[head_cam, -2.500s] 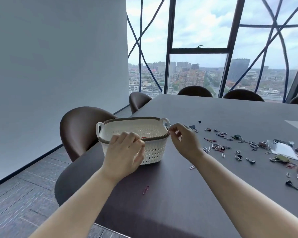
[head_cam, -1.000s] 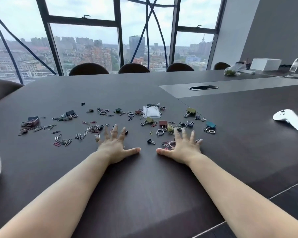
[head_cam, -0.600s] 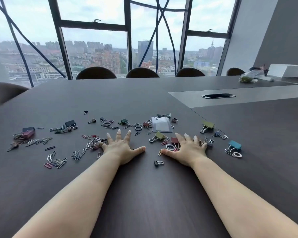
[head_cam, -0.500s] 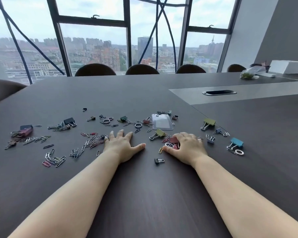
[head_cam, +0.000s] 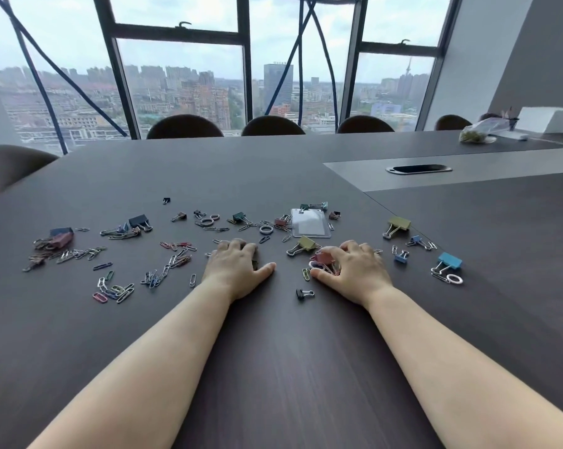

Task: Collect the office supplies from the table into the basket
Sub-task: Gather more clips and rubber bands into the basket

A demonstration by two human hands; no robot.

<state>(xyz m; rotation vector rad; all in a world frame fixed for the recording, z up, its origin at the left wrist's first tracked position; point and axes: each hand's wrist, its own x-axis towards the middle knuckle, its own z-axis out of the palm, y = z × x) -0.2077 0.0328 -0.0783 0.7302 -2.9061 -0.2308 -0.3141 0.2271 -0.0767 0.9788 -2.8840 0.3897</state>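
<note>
Office supplies lie scattered across the dark table (head_cam: pixel 273 358): paper clips (head_cam: pixel 163 273), binder clips, metal rings (head_cam: pixel 266 229) and a clear badge holder (head_cam: pixel 310 222). My left hand (head_cam: pixel 238 270) lies palm down with its fingers curled over small clips, and a dark one shows under its palm. My right hand (head_cam: pixel 354 270) curls round a red binder clip (head_cam: pixel 322 258) and some paper clips. An olive binder clip (head_cam: pixel 306 244) sits between the hands, and a small black clip (head_cam: pixel 303 293) lies nearer to me. The basket is out of view.
A blue binder clip (head_cam: pixel 449 260) and another olive binder clip (head_cam: pixel 400 223) lie to the right. Chairs (head_cam: pixel 184 126) line the far edge below the windows. A cable port (head_cam: pixel 418 169), a plastic bag (head_cam: pixel 481 132) and a white box (head_cam: pixel 549 119) sit at the far right.
My view turned from the basket to the scattered supplies. Both hands lay flat with spread fingers, then curled: the right closed over the red clip, and the left now curls too.
</note>
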